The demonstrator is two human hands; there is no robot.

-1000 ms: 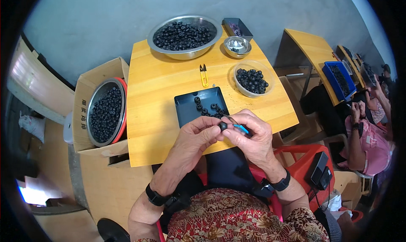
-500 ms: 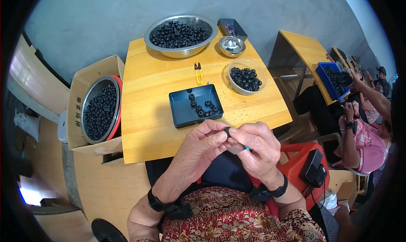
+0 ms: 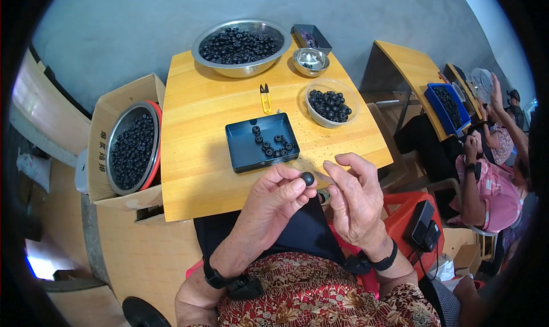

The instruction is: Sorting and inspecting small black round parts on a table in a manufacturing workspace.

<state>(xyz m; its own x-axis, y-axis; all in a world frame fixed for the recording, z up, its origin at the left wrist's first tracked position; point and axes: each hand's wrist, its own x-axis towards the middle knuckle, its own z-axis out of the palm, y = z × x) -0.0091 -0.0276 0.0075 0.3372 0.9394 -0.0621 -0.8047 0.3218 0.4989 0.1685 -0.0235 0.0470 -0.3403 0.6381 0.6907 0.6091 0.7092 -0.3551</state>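
Note:
Just past the near edge of the table, my left hand [image 3: 277, 198] pinches a small round black ball [image 3: 307, 179] between thumb and fingertips. My right hand [image 3: 357, 198] is a little to the right, apart from the ball. Its thumb and bent fingers close on a thin, greyish blade-like piece [image 3: 325, 178], mostly hidden and hard to make out. Beyond my hands lies a shallow dark tray [image 3: 243, 150] with several black balls [image 3: 277, 147], some showing a hole. Yellow thread snips [image 3: 265, 100] rest behind the tray.
A clear tub [image 3: 355, 111] of black balls stands right of the tray. Farther back are a large steel basin [image 3: 240, 71] full of them, a small steel bowl [image 3: 311, 70] and a dark box [image 3: 321, 41]. A carton [image 3: 98, 178] holds another basin at left. People work at right.
My right hand has drawn away from the ball to the right, its fingers lifting. The ball now shows plainly in my left hand. At far right, another person's arm has moved.

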